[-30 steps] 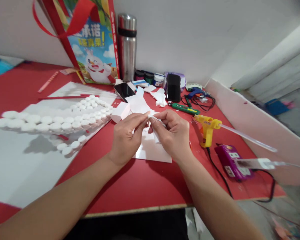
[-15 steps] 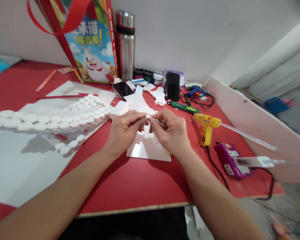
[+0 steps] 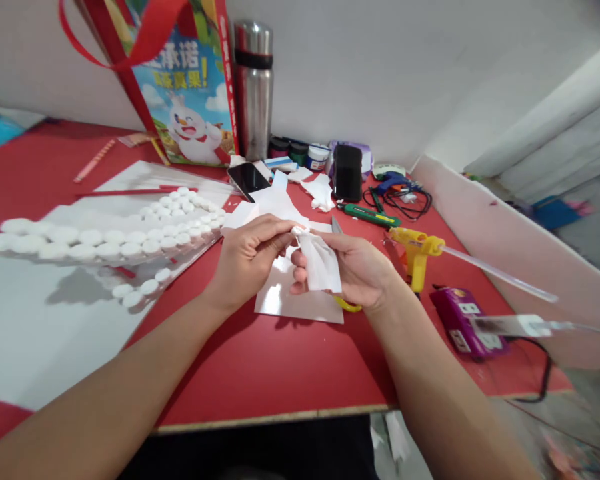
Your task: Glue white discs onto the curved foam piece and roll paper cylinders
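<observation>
A strip of thin white paper [image 3: 321, 263], rolled or bunched at its upper left end, is between my two hands. My left hand [image 3: 253, 260] pinches that small rolled end between thumb and fingertips. My right hand [image 3: 357, 267] is turned partly palm up, its fingers behind the strip and its fingertips at the same end, while the loose part hangs over them. Below lies a glossy white sheet [image 3: 280, 303]. A yellow scissor-like handle [image 3: 349, 305] shows under my right hand. To the left stands a curved structure of white round discs [image 3: 113, 245].
A yellow glue gun [image 3: 417, 250] with a clear stick lies right of my right hand, near a purple box [image 3: 465, 320]. Behind are a green cutter [image 3: 370, 215], two phones [image 3: 347, 173], a steel flask [image 3: 254, 93] and a colourful bag [image 3: 185, 100]. The red table [image 3: 280, 380] ends close to me.
My right hand has rolled outward from a pinch, palm now turned up, so the loose white paper strip shows. My left hand keeps its pinch in nearly the same place.
</observation>
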